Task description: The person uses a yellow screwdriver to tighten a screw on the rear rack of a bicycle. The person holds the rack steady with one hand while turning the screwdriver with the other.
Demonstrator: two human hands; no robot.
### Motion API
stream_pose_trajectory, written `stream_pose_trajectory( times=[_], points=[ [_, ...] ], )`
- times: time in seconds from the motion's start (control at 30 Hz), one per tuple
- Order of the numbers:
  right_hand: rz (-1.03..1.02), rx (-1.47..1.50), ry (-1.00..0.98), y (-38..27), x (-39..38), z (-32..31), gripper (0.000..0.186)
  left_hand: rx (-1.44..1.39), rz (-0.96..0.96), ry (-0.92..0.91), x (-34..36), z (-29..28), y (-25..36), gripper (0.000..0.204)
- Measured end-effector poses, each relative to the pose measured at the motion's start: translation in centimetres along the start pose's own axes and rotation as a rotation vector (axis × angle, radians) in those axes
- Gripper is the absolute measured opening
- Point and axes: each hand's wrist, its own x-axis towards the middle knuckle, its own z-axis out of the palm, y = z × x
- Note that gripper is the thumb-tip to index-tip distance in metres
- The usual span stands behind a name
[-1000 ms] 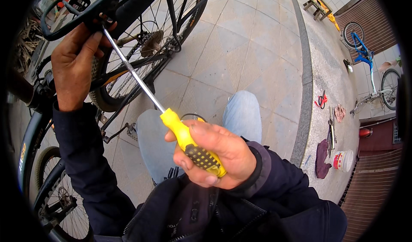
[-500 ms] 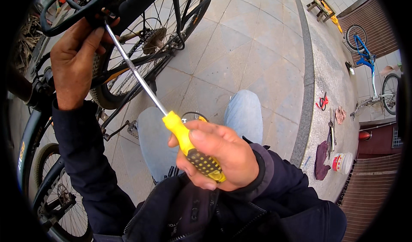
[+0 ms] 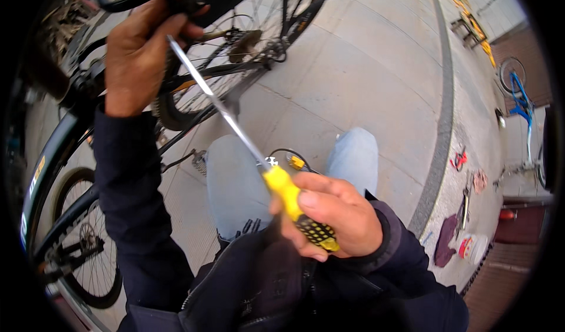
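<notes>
My right hand (image 3: 338,214) is wrapped round the yellow and black handle of a screwdriver (image 3: 288,192), its long steel shaft slanting up and left. The tip ends beside the thumb of my left hand (image 3: 136,61), apart from the bracket. The left fingers are curled round a dark bracket (image 3: 187,1) under a black tubular frame part of a bicycle; what the fingertips touch is partly hidden. Behind that hand are the bicycle's rear wheel with its sprockets (image 3: 244,45) and the chain. Some motion blur softens the picture.
A second wheel (image 3: 91,238) and a dark bicycle frame (image 3: 56,149) stand at the left. On the pavement at right lie red-handled pliers or scissors (image 3: 459,159), long metal tools (image 3: 465,202), a dark cloth (image 3: 445,241) and a white bucket (image 3: 475,248). A blue bicycle (image 3: 521,99) stands beyond.
The screwdriver tip has drawn back from the bracket to below the left thumb. My head view has shifted, so the scene sits farther right. Both hands keep their grip.
</notes>
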Motion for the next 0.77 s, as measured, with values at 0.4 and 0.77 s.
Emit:
stream_pose_trajectory(
  times=[0.4, 0.77],
  points=[
    [-0.678, -0.28, 0.529, -0.2, 0.7, -5.8, 0.023, 0.031, -0.049, 0.24, -0.5, 2.0, 0.9, 0.023],
    [-1.735, -0.924, 0.589, -14.4, 9.3, -3.0, 0.032, 0.548, 0.165, 0.576, -1.5, 4.4, 1.2, 0.02]
  ],
)
